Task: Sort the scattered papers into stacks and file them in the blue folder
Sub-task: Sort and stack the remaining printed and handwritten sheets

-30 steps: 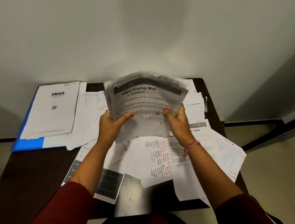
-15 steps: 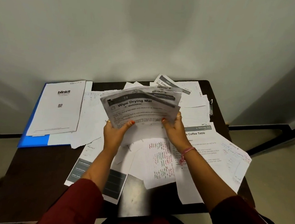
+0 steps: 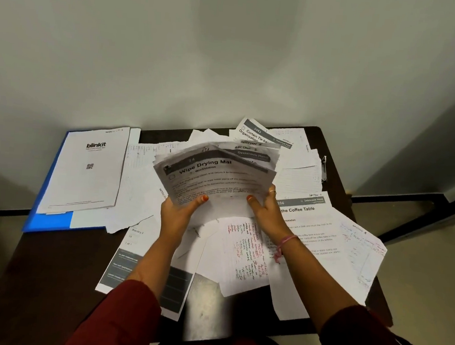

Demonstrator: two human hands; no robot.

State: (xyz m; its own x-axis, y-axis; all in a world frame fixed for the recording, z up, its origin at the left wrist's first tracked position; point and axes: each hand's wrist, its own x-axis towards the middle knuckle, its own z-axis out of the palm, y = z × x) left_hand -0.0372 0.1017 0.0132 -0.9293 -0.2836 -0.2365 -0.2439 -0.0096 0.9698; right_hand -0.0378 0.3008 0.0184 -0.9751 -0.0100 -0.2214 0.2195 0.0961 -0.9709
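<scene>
I hold a bundle of printed sheets (image 3: 215,176), its top page headed "Wipe Drying Mat", above the middle of the table. My left hand (image 3: 180,212) grips its lower left edge and my right hand (image 3: 268,210) its lower right edge. The blue folder (image 3: 48,221) lies at the table's left with a white "blinkit" booklet (image 3: 86,171) on it. Loose papers are scattered under my hands: a handwritten sheet in red and green (image 3: 247,252), a "Coffee Table" page (image 3: 307,223), a "Curtain Tie-back" page (image 3: 259,136).
The dark table (image 3: 55,273) stands against a pale wall. A sheet with dark grey bands (image 3: 145,280) lies at the front beside my left forearm. A metal binder clip (image 3: 323,168) sits near the far right edge. Bare tabletop shows at front left.
The bundle has come down and tilted flatter over the table, both hands still on it. The view has shifted, so more pages at the back right show.
</scene>
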